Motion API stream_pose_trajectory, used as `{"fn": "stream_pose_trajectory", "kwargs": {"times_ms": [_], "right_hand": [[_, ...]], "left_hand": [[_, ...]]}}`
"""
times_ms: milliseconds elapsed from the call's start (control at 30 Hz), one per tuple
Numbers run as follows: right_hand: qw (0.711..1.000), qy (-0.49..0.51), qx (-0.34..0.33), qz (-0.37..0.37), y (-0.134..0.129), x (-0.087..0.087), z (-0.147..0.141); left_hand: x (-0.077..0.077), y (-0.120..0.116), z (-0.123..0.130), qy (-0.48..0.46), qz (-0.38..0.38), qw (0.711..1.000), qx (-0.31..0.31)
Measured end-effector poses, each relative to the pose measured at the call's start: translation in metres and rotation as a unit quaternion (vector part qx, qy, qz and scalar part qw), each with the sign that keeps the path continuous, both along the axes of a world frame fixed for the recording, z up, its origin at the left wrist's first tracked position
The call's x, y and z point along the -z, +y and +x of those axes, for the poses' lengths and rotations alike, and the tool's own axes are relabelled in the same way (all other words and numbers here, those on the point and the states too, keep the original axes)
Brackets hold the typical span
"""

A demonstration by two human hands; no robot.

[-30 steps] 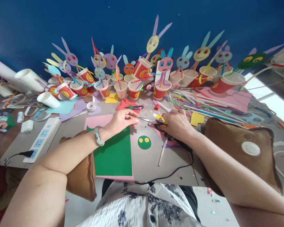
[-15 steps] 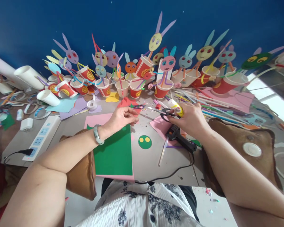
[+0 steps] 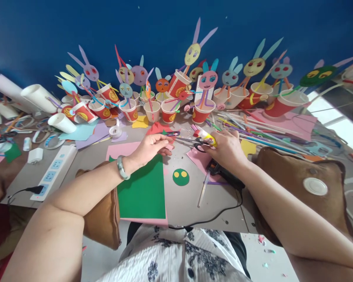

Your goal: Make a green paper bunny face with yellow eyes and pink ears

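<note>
My left hand [image 3: 157, 144] is closed in a pinch above the top edge of a green paper sheet [image 3: 142, 192]; whatever sits between its fingertips is too small to make out. Black-handled scissors [image 3: 200, 145] are in my right hand [image 3: 228, 147], their blades pointing left toward the left fingers. Against the right fingers lies a yellow and white glue stick [image 3: 207, 137]. Below and between the hands, a green paper circle [image 3: 181, 178] with two yellow ovals lies flat on the table. A black glue gun [image 3: 228, 176] rests under the right wrist.
Several red-and-white paper cups [image 3: 204, 111] with paper rabbit faces line the blue wall. Straws and sticks [image 3: 270, 137] lie at right, by a brown cushion [image 3: 306, 184]. A white power strip [image 3: 54, 172] is at left. The glue gun's cord [image 3: 214, 215] crosses the front.
My right hand has moved left with the scissors, and the glue stick beside it appears farther left too. My left hand has barely moved. The green circle still lies in place.
</note>
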State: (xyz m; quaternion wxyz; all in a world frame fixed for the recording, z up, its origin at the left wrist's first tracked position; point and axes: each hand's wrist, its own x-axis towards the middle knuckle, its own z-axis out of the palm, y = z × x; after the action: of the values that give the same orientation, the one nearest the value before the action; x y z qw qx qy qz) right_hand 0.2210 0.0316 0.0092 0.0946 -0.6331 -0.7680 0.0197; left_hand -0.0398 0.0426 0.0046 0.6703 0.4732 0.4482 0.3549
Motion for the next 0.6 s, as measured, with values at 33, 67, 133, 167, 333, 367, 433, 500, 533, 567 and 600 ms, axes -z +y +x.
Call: {"fn": "stream_pose_trajectory", "kwargs": {"times_ms": [33,67,133,167,333,367,433,500,533,567,600], "right_hand": [[1.000,-0.002,-0.003,0.000,-0.001,0.000,-0.001],[1.000,0.005,-0.006,0.001,-0.002,0.000,-0.003],[0.998,0.058,-0.021,0.003,-0.006,-0.002,-0.006],[0.994,0.106,-0.032,-0.005,-0.010,-0.004,-0.009],[0.932,0.341,-0.048,-0.110,-0.033,-0.018,-0.025],[0.923,0.362,-0.048,-0.120,-0.037,-0.020,-0.028],[0.908,0.392,-0.049,-0.141,-0.043,-0.020,-0.033],[0.894,0.412,-0.055,-0.169,-0.047,-0.016,-0.037],[0.888,0.418,-0.059,-0.179,-0.049,-0.014,-0.038],[0.885,0.423,-0.063,-0.184,-0.050,-0.011,-0.040],[0.883,0.427,-0.065,-0.183,-0.052,-0.009,-0.042]], "left_hand": [[0.000,-0.001,0.000,-0.006,-0.005,1.000,0.003],[0.000,-0.001,0.000,-0.014,-0.008,1.000,0.008],[0.001,-0.003,0.000,-0.031,-0.006,0.999,0.024],[0.002,-0.004,0.000,-0.038,-0.001,0.999,0.033],[0.002,-0.010,0.000,-0.025,0.038,0.995,0.084],[0.002,-0.011,0.000,-0.015,0.047,0.995,0.087],[0.000,-0.015,0.002,0.007,0.066,0.994,0.085],[-0.002,-0.020,0.004,0.021,0.079,0.993,0.082],[-0.003,-0.022,0.006,0.022,0.081,0.993,0.084],[-0.003,-0.025,0.007,0.020,0.081,0.993,0.089],[-0.003,-0.028,0.009,0.015,0.078,0.992,0.094]]}}
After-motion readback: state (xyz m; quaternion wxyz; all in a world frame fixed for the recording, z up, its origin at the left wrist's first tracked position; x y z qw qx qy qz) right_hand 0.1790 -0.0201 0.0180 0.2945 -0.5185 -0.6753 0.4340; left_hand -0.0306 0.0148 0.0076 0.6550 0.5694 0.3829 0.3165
